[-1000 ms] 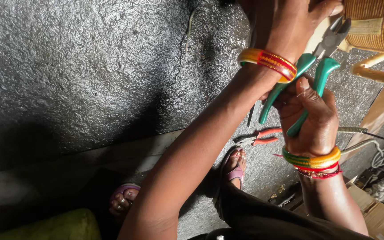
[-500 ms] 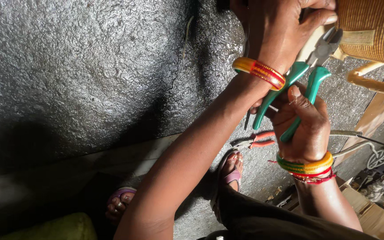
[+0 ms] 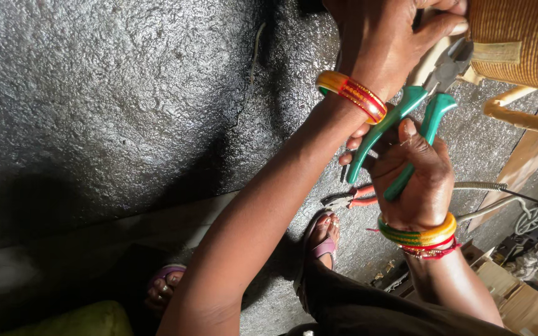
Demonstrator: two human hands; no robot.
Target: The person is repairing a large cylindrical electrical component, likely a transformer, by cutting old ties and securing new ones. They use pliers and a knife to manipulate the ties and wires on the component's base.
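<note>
Left of the hands the rough floor (image 3: 126, 93) lies open; to the right, a woven basket (image 3: 521, 40), cables (image 3: 499, 193) and boxes (image 3: 524, 298) crowd in.

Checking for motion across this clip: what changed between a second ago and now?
Little changed. The left hand and the right hand drifted slightly left and up in view, taking the green-handled pliers along. The woven basket now fills more of the top right corner. Grips are unchanged: right hand around the pliers' handles, left hand up by the basket. The red-handled pliers lie on the ground as before.
</note>
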